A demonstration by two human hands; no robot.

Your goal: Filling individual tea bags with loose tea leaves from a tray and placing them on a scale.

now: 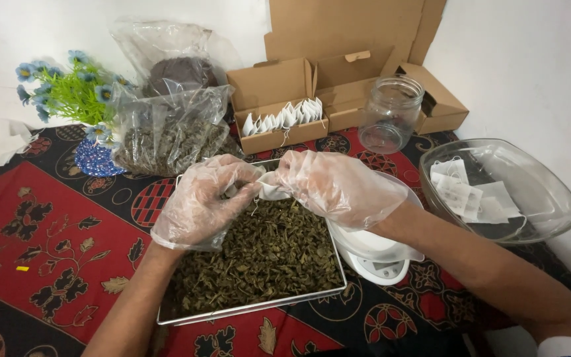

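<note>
**Operator:** Where is the work item, and what condition is it in?

**Technician:** The small white filter tea bag (271, 190) sits directly above the far end of the metal tray (252, 309), pinched between both gloved hands. The left hand (199, 201) is clenched around one side of the bag. The right hand (342, 187) grips the other side with its fingertips. A thin string hangs from the bag toward the leaves.

**Operator:** What are its handling characteristics?

**Technician:** In my judgement it is very light, soft and easily torn. The thin paper will crumple under pressure. The loose plastic gloves likely reduce grip and feel. Hold it at the top rim, one edge per hand, and keep the mouth upward so the contents do not spill.

**Operator:** What lies around it?

**Technician:** All positions are given relative to the tray.
- In it: loose dried tea leaves (266, 258), a dry, crumbly fill.
- Touching its right edge: a white kitchen scale (375, 261), partly under the right forearm.
- Further right: a clear glass bowl (550, 218) holding flat white bags (474, 198).
- Behind it: an open cardboard box (279, 99) with a row of empty bags, and an empty glass jar (390, 114) to that box's right.
- Behind and to the left: a clear plastic bag of leaves (166, 135) and artificial blue flowers (67, 89).
</note>
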